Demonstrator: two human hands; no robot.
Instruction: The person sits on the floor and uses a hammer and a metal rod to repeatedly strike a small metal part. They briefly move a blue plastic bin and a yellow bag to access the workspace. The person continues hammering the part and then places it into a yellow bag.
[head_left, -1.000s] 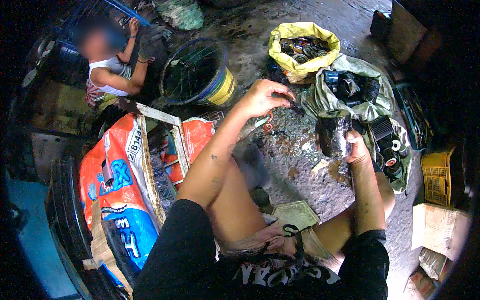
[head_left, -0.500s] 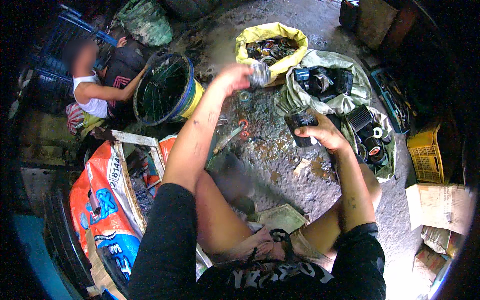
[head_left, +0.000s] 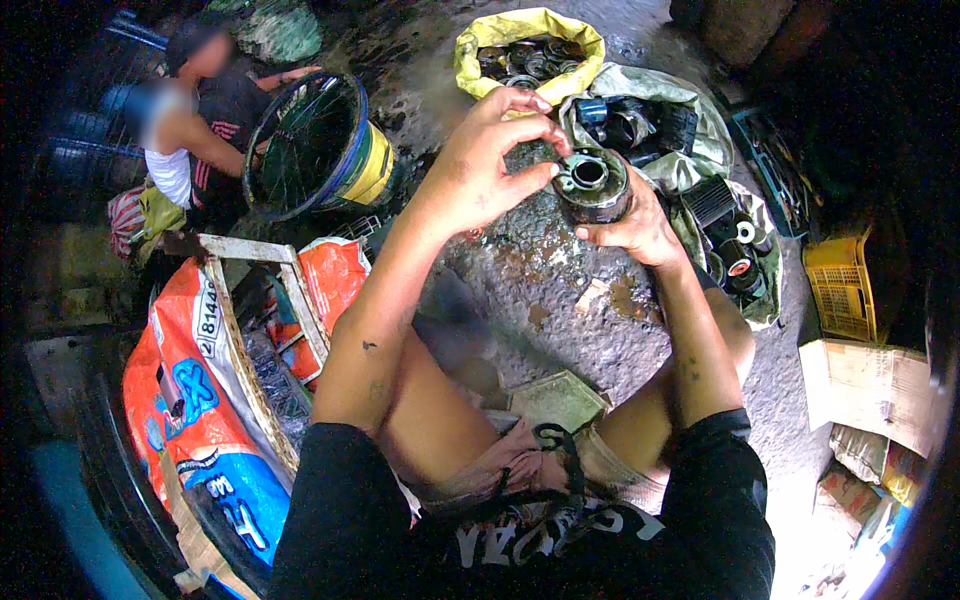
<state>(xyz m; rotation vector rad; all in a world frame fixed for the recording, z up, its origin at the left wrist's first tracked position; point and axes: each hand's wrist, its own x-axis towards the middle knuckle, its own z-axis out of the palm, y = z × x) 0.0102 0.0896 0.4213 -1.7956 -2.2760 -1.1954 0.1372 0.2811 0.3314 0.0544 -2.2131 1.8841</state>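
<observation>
A dark, round oil filter point(head_left: 592, 205) stands upright in my right hand point(head_left: 645, 222), which is closed around its right side. Its top is uncovered and shows a pale ring around a dark central hole. My left hand point(head_left: 495, 160) is beside the filter's upper left rim, thumb and fingers curved but apart. Nothing shows between them; whether the fingertips touch the rim is hard to make out. Beyond my hands, a yellow sack point(head_left: 470, 75) holds several round metal discs. Right of it, a pale sack point(head_left: 705, 95) contains dark cylindrical canisters.
Another sack point(head_left: 768, 300) at the right holds filter cartridges. Farther right are a yellow plastic crate point(head_left: 838, 285), a tool tray point(head_left: 765, 150) and cardboard point(head_left: 870, 390). A white frame point(head_left: 250, 250) leans by an orange sack point(head_left: 195, 400). A person sits beside a large bucket point(head_left: 375, 165).
My left hand has come back from the yellow sack to the filter, and the round metal piece is gone from it. My right hand has tilted the filter upright. The view has shifted slightly.
</observation>
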